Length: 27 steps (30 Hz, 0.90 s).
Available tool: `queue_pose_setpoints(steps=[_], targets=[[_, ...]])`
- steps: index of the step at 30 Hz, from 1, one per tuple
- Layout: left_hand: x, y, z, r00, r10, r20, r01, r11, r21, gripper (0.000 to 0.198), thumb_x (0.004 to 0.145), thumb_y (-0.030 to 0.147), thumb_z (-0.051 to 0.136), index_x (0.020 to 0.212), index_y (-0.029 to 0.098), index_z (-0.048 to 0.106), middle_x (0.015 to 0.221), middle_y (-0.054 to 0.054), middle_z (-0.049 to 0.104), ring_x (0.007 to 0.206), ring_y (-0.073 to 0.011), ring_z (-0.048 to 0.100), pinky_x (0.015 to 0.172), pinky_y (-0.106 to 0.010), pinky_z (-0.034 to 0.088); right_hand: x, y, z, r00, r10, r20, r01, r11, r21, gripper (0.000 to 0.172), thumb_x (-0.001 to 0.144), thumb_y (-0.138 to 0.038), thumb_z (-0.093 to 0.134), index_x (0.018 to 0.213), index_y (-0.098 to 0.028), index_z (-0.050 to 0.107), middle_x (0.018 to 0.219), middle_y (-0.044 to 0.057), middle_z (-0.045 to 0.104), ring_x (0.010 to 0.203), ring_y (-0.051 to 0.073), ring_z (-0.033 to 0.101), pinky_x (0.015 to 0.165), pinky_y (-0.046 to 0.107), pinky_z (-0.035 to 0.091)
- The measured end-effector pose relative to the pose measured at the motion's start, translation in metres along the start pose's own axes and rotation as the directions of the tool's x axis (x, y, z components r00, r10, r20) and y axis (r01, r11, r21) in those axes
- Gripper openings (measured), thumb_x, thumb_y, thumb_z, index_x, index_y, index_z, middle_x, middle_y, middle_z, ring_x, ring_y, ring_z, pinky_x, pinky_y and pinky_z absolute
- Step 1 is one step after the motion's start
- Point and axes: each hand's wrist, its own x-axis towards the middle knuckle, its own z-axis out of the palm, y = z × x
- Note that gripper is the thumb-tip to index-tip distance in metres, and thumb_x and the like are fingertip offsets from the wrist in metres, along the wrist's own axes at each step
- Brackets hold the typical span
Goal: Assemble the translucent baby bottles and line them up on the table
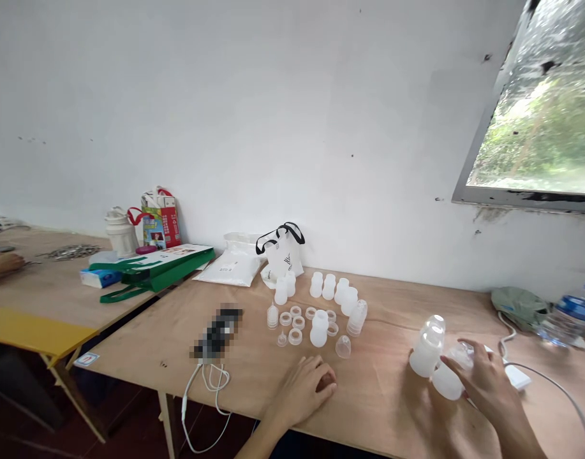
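My right hand (488, 382) is closed around a translucent baby bottle (448, 381) with a clear cap, low at the right of the table. Touching its left side, or nearly so, stands another capped baby bottle (427, 350). My left hand (309, 389) rests on the wood near the front edge, fingers loosely bent and apart from the thumb, holding nothing that I can see. Beyond it are a clear cap (343, 347), a bottle body (319, 329), several collar rings (295, 336), a nipple (282, 338), a stack of nipples (272, 316) and a stack of clear caps (357, 318).
Several bottle bodies (328, 287) stand farther back. A white bag (285, 255) and plastic packet (235, 264) lie by the wall. A blurred-out device (218, 333) trails a white cable. At right are a cap (526, 309) and water bottle (572, 312). Another person's hand (7, 262) shows left.
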Motion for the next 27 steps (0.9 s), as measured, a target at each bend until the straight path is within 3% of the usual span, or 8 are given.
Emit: queue_pose_setpoints(steps=[4, 9, 14, 22, 27], targets=[[0.000, -0.001, 0.001, 1.000, 0.005, -0.006, -0.005, 1.000, -0.008, 0.005, 0.098, 0.029, 0.066, 0.101, 0.025, 0.067, 0.101, 0.002, 0.065, 0.097, -0.0186, 0.061, 0.090, -0.032, 0.039, 0.001, -0.003, -0.001, 0.995, 0.066, 0.072, -0.069, 0.996, 0.049, 0.078, 0.080, -0.075, 0.046, 0.133, -0.019, 0.056, 0.113, 0.013, 0.051, 0.069, 0.024, 0.065, 0.064, 0.041, 0.057], [0.000, -0.001, 0.001, 1.000, 0.001, -0.004, -0.001, 1.000, -0.022, 0.004, 0.099, 0.027, 0.066, 0.101, 0.025, 0.067, 0.102, 0.002, 0.065, 0.097, -0.0184, 0.061, 0.095, -0.034, 0.039, 0.003, -0.007, 0.005, 0.999, 0.028, 0.042, -0.031, 0.998, 0.061, 0.075, 0.080, -0.074, 0.044, 0.133, -0.023, 0.056, 0.110, 0.013, 0.054, 0.084, 0.032, 0.067, 0.065, 0.042, 0.055], [0.001, -0.002, 0.001, 1.000, 0.004, 0.002, -0.004, 1.000, -0.021, 0.005, 0.098, 0.028, 0.066, 0.102, 0.025, 0.067, 0.103, 0.001, 0.065, 0.099, -0.0192, 0.061, 0.094, -0.034, 0.039, 0.000, -0.019, 0.005, 0.999, 0.013, 0.044, -0.013, 1.000, 0.006, 0.076, 0.083, -0.075, 0.035, 0.137, -0.023, 0.053, 0.111, 0.012, 0.057, 0.083, 0.032, 0.068, 0.069, 0.045, 0.053], [0.001, -0.002, 0.002, 1.000, 0.012, 0.000, -0.012, 1.000, -0.014, 0.005, 0.098, 0.029, 0.065, 0.102, 0.026, 0.067, 0.102, 0.001, 0.065, 0.097, -0.0191, 0.061, 0.089, -0.032, 0.039, 0.000, -0.023, 0.013, 1.000, -0.010, 0.002, 0.010, 0.998, 0.057, 0.070, 0.090, -0.070, 0.036, 0.141, -0.025, 0.050, 0.113, 0.012, 0.058, 0.079, 0.029, 0.066, 0.067, 0.042, 0.052], [0.001, -0.002, 0.002, 1.000, 0.012, -0.004, -0.012, 1.000, -0.009, 0.004, 0.098, 0.027, 0.066, 0.102, 0.026, 0.067, 0.102, 0.002, 0.065, 0.097, -0.0187, 0.061, 0.091, -0.032, 0.039, 0.001, -0.026, 0.020, 1.000, -0.011, -0.029, 0.013, 0.998, 0.066, 0.072, 0.090, -0.070, 0.036, 0.144, -0.024, 0.048, 0.112, 0.013, 0.058, 0.078, 0.028, 0.065, 0.074, 0.045, 0.053]])
